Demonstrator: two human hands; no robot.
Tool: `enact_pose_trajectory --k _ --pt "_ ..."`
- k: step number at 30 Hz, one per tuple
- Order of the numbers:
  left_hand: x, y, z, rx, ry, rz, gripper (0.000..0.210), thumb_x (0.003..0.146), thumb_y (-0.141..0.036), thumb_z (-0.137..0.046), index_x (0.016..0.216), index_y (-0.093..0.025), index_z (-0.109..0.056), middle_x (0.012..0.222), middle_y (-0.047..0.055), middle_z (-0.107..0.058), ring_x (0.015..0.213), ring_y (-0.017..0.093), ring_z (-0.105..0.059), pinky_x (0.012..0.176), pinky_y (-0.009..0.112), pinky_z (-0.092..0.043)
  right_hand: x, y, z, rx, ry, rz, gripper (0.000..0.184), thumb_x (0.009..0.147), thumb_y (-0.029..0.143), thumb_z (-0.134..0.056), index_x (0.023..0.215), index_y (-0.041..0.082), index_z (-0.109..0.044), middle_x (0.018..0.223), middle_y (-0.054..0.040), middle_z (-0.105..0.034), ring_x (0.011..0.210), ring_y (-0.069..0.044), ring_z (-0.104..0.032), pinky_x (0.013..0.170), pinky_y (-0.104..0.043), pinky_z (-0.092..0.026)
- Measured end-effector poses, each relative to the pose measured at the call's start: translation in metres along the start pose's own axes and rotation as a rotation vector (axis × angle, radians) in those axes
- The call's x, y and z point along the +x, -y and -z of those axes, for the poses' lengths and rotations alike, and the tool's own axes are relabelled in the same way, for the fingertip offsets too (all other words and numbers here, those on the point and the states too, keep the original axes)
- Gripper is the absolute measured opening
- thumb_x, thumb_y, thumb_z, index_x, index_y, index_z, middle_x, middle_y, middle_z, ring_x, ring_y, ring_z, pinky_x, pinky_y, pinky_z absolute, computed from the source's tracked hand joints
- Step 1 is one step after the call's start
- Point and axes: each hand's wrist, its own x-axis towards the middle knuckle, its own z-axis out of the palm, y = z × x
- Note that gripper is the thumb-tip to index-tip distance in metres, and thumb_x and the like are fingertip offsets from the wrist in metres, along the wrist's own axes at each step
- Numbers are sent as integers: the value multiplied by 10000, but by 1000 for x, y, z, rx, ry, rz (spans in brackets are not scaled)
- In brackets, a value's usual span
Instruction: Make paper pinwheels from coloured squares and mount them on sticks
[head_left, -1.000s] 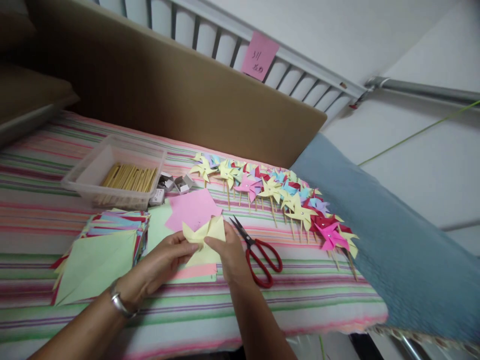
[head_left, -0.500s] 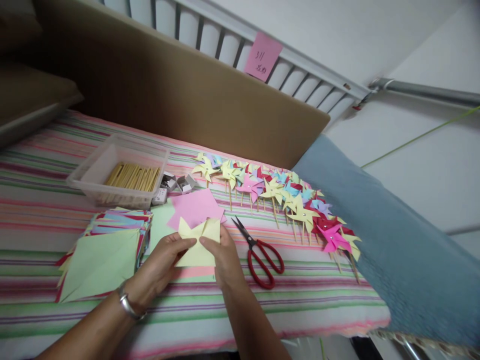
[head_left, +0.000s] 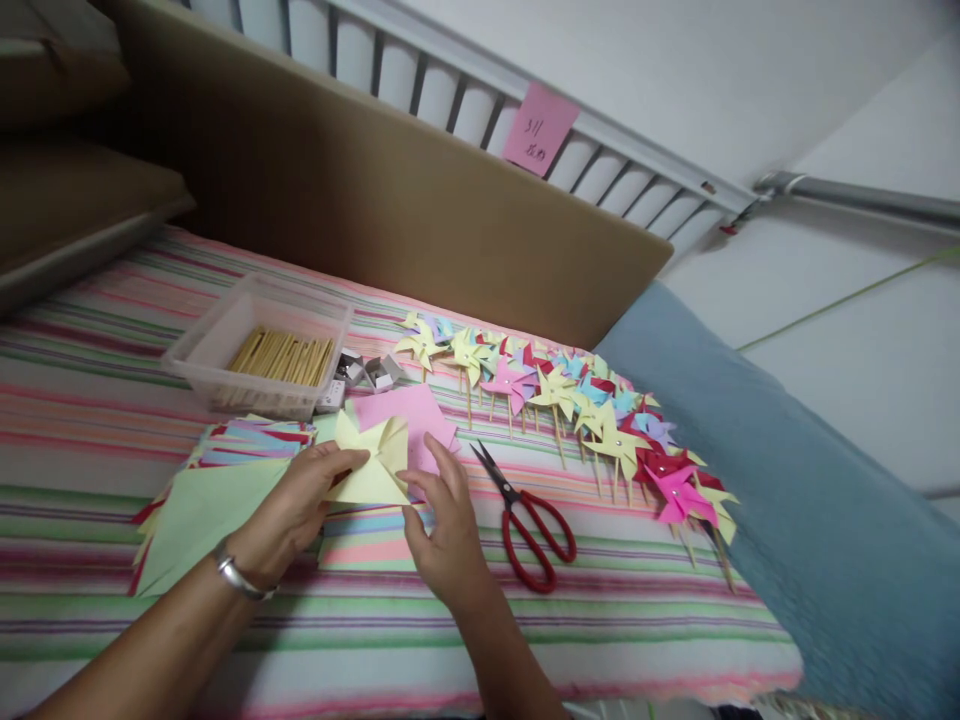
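Observation:
A pale yellow paper pinwheel [head_left: 379,465], its corners folded in toward the middle, is pinched between the thumb and fingers of my left hand [head_left: 296,500]. My right hand [head_left: 450,530] is beside its right edge, fingers spread and apart, holding nothing; whether a fingertip touches the paper is hard to tell. Behind the pinwheel lies pink paper [head_left: 412,410]. To the left is a stack of coloured paper squares [head_left: 217,510] with a pale green one on top. Scissors with red handles [head_left: 525,520] lie on the striped cloth, right of my right hand.
Finished pinwheels on sticks [head_left: 555,385] lie in rows at the right. A clear plastic box [head_left: 187,355] holds wooden sticks [head_left: 281,355], and small open boxes [head_left: 382,372] stand beside it. A brown board [head_left: 390,190] rises along the back. The striped cloth [head_left: 637,620] ends at right.
My right hand has let go of the yellow paper and opened. My left hand has moved left with the pinwheel, and more of its corners now fold inward. The view has shifted slightly.

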Motion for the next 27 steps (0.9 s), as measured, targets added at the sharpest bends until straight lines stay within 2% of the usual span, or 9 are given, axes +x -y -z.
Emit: enact_pose_trajectory --k 6,11,16,19,27 --pt "0 4 1 24 23 -21 200 594 -236 -726 536 -164 -548 507 -50 -547 476 96 -468 498 222 -337 4 -3 -1 14 -19 -21 140 785 125 -557 797 222 -657 1398 -47 -408 1322 -235 -292 1083 -432 -232" --pt "3 11 2 70 59 17 183 595 -284 -733 621 -145 -617 547 -8 -611 496 129 -526 511 241 -367 5 -1 1 127 4 -95 92 776 157 -614 767 230 -671 1437 -31 -362 1351 -226 -245 1093 -423 -207" --pt "-1 11 -5 62 88 44 174 567 -275 -730 656 -142 -661 573 6 -647 494 138 -547 514 241 -387 6 0 -2 195 8 -195 65 759 167 -629 742 219 -664 1446 -45 -349 1359 -224 -232 1090 -423 -205" --pt "-4 12 -11 90 82 53 199 558 -271 -725 699 -137 -681 604 17 -670 511 145 -559 522 242 -388 6 -1 -5 178 -2 -226 46 757 183 -622 746 212 -655 1440 -58 -359 1362 -236 -223 1079 -443 -217" --pt "-3 20 -13 158 64 46 186 538 -263 -735 641 -133 -651 572 8 -655 508 134 -536 518 232 -355 7 -1 -7 67 -9 -283 55 749 173 -605 711 203 -632 1408 -86 -404 1349 -246 -241 1072 -467 -220"
